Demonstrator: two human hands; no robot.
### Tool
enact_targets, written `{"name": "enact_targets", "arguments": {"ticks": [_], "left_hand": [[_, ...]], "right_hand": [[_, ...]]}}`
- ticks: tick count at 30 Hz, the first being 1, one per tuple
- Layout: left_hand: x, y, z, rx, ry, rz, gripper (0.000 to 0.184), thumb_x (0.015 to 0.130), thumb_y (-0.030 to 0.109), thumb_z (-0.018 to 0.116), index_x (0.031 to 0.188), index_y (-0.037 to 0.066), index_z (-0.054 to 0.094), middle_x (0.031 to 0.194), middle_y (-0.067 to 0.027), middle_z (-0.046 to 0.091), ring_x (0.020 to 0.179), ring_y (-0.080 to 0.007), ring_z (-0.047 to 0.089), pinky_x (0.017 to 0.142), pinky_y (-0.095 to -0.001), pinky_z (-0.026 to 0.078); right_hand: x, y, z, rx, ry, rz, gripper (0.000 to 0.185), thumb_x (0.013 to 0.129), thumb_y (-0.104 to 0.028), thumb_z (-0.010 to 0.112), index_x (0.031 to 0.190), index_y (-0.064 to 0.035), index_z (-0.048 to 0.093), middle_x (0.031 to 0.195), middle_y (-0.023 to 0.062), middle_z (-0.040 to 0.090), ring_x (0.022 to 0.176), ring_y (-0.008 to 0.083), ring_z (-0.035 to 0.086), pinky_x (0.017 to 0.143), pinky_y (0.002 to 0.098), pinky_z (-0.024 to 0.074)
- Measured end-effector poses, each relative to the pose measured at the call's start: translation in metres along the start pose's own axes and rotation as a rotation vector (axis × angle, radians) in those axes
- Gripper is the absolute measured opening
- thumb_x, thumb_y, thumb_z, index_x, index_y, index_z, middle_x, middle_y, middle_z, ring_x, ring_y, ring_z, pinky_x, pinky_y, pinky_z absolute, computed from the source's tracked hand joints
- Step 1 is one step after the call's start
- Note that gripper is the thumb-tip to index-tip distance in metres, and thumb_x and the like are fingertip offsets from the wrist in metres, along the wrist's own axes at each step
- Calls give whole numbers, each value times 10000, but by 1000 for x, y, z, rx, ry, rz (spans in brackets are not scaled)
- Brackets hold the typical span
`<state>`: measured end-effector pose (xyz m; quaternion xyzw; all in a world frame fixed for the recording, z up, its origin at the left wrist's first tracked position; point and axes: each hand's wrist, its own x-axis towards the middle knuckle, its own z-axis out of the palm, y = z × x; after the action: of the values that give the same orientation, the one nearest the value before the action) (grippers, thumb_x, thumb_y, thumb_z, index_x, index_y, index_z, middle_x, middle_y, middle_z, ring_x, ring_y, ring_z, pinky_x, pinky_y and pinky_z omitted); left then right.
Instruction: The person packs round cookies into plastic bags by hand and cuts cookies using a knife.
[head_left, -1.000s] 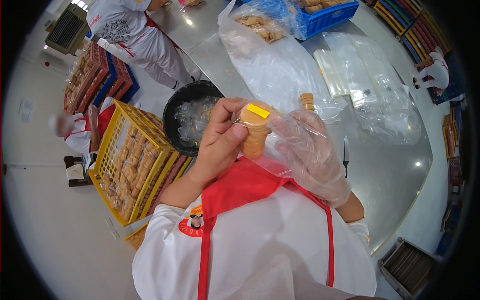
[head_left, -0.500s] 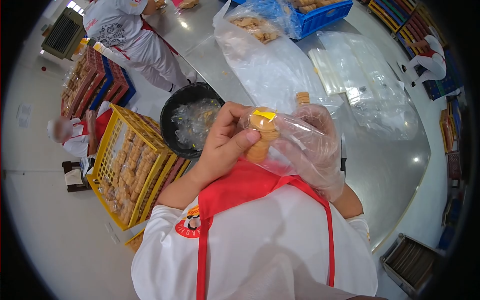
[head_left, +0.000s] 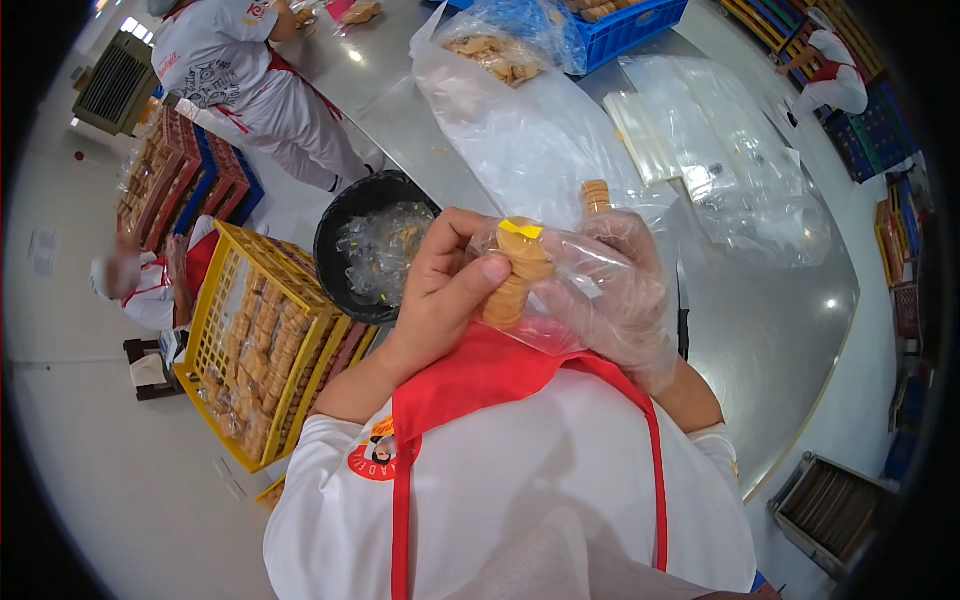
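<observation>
My bare left hand (head_left: pixel 442 285) grips a clear plastic bag of round biscuits (head_left: pixel 522 262) between thumb and fingers. The biscuits are stacked inside, and a yellow label (head_left: pixel 520 229) sits at the top. My right hand (head_left: pixel 625 285), in a clear plastic glove, is closed at the bag's other side, its fingers curled and its thumb towards the biscuits. Just beyond the right fingers a short stack of biscuits (head_left: pixel 596 196) sticks up; whether that hand holds it too I cannot tell.
On the steel table (head_left: pixel 765 345) lie flat clear bags (head_left: pixel 715 150), a large plastic sheet (head_left: pixel 510 130) and a blue crate (head_left: pixel 630 35). A black bin (head_left: pixel 325 265) of plastic stands left, beside yellow crates (head_left: pixel 215 330) of packed biscuits. Other people work at left and far right.
The bag of biscuits has shifted slightly left and tilted a little in my hands. The whole view has moved slightly. Both hands keep their grip.
</observation>
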<state>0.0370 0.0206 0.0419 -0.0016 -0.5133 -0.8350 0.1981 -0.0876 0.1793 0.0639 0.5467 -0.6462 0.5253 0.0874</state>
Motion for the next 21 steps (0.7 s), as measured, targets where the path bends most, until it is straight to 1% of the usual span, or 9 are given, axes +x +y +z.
{"name": "enact_targets", "arguments": {"ticks": [3, 6, 9, 12, 15, 20, 21], "left_hand": [[2, 5, 8, -113, 78, -10, 319, 963, 66, 594, 1246, 54, 449, 1131, -72, 594, 1079, -144, 585, 942, -311, 477], [5, 8, 5, -82, 125, 2, 374, 960, 59, 591, 1292, 62, 421, 1170, -88, 579, 1109, -163, 578, 954, -327, 482], [3, 6, 2, -68, 140, 14, 381, 960, 58, 590, 1304, 66, 429, 1199, -95, 566, 1130, -168, 569, 968, -330, 476], [2, 4, 1, -46, 75, 51, 360, 962, 59, 591, 1293, 61, 450, 1197, -88, 569, 1127, -169, 571, 984, -332, 469], [2, 0, 3, 0, 60, 93, 307, 970, 63, 587, 1260, 51, 485, 1194, -84, 572, 1123, -161, 571, 975, -326, 471], [3, -7, -3, -18, 51, 82, 230, 987, 78, 571, 1205, 35, 514, 1163, -85, 598, 1085, -141, 581, 955, -311, 473], [4, -7, -3, -26, 57, 80, 220, 989, 81, 568, 1198, 33, 517, 1155, -85, 603, 1077, -137, 584, 952, -309, 472]], "right_hand": [[1, 2, 0, -10, 22, 13, 449, 748, -78, 826, 1177, -107, 697, 1046, 77, 531, 842, 204, 618, 680, 306, 529], [5, 2, 0, -26, 41, -2, 458, 751, -55, 821, 1187, -105, 693, 1068, 77, 523, 847, 201, 624, 680, 304, 534], [5, 0, 2, -5, 33, -6, 474, 740, -21, 819, 1189, -108, 696, 1075, 75, 518, 854, 198, 625, 680, 298, 537], [4, 2, 4, 8, 32, -8, 499, 718, 4, 821, 1188, -116, 703, 1062, 66, 521, 849, 193, 623, 676, 291, 536], [2, 6, 6, 11, 17, -14, 511, 706, 10, 819, 1186, -121, 707, 1045, 58, 527, 844, 191, 622, 673, 294, 536], [6, 5, 6, 44, -9, 18, 499, 702, 0, 812, 1177, -108, 701, 1027, 70, 549, 835, 209, 624, 672, 316, 535], [8, 3, 4, 23, -46, 34, 488, 714, 7, 804, 1178, -101, 695, 1042, 79, 546, 863, 209, 623, 709, 316, 538]]}}
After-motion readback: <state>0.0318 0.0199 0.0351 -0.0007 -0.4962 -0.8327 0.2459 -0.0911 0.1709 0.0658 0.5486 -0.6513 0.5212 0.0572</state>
